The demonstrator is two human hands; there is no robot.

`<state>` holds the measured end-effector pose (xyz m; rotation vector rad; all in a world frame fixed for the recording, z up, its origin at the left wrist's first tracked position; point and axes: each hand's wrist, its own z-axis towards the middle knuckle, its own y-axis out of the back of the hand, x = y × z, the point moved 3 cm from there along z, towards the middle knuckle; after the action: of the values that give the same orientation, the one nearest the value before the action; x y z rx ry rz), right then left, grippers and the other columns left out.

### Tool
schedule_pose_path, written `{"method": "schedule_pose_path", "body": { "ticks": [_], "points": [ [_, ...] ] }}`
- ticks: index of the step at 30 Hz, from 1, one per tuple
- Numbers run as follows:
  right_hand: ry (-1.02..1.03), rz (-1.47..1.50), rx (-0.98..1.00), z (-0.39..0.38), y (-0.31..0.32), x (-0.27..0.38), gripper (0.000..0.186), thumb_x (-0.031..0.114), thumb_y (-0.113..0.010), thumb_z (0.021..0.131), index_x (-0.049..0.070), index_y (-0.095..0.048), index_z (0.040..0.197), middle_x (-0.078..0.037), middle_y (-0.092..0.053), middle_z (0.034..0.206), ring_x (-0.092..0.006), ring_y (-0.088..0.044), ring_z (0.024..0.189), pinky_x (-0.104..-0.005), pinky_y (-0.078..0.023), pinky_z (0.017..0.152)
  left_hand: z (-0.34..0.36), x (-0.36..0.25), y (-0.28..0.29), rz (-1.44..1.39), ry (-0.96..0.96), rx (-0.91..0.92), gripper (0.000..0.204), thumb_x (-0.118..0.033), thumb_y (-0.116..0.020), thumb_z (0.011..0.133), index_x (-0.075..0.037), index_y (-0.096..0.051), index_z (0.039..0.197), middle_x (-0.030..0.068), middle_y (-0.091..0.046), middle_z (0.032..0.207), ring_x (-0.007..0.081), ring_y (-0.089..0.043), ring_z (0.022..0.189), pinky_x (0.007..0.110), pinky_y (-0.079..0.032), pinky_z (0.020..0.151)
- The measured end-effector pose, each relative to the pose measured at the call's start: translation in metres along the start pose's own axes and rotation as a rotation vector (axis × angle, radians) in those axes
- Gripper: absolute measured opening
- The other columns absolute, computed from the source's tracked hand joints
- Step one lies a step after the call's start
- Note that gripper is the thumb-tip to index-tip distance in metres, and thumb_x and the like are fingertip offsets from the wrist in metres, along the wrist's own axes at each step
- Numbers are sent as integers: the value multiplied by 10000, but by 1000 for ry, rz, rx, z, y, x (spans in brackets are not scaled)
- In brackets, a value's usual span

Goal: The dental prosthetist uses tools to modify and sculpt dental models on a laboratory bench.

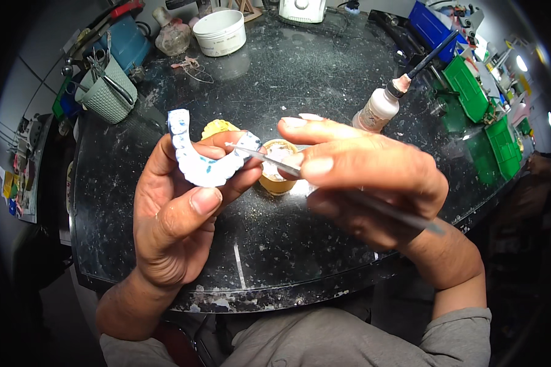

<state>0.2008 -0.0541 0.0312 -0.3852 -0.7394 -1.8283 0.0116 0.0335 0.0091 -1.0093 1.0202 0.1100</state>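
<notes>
A white horseshoe-shaped dental arch [205,170] with blue marks on its teeth is held up in my left hand [174,226], the thumb pressed on its front curve and the fingers behind it. My right hand [379,174] grips a slim metal carving tool [269,160], whose tip meets the right end of the arch. Motion blurs the tool's rear end and part of that hand. Just beyond the arch sits a yellow lump [219,126], partly covered by my left fingers. Between my hands stands a small round tan pot [278,185] with white material inside.
The black worktop [275,244] is speckled and scuffed. A white bottle [379,110] with a dark stick in its top stands right. Green bins [465,88] line the right edge. Back left are a basket of tools [107,92], a glass flask [172,37] and a white tub [220,37].
</notes>
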Motion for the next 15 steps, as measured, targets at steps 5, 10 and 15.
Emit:
{"method": "schedule_pose_path", "body": {
  "ticks": [5, 10, 15],
  "points": [
    [39, -3, 46, 0, -4, 2, 332, 4, -803, 780, 39, -637, 1066, -200, -695, 1025, -400, -648, 1130, -540, -499, 997, 0, 0, -1, 57, -23, 4, 406, 33, -616, 813, 31, -508, 1204, 257, -557, 1266, 344, -606, 1179, 456, -476, 1080],
    [129, 86, 13, -5, -7, -6, 421, -94, -756, 726, 45, -596, 1090, -164, -664, 1009, -419, -652, 1114, -577, -474, 1014, 1, 1, -4, 200, -122, 122, 373, 6, -648, 803, -7, -523, 1154, 253, -590, 1244, 304, -599, 1180, 443, -470, 1042],
    [119, 66, 72, -2, -5, -6, 439, -138, -720, 695, 52, -588, 1068, -142, -646, 989, -415, -654, 1111, -591, -459, 1031, 0, -1, -4, 236, -113, 82, 370, -2, -657, 801, -11, -525, 1147, 251, -596, 1244, 282, -604, 1157, 434, -466, 1029]
  ]
}}
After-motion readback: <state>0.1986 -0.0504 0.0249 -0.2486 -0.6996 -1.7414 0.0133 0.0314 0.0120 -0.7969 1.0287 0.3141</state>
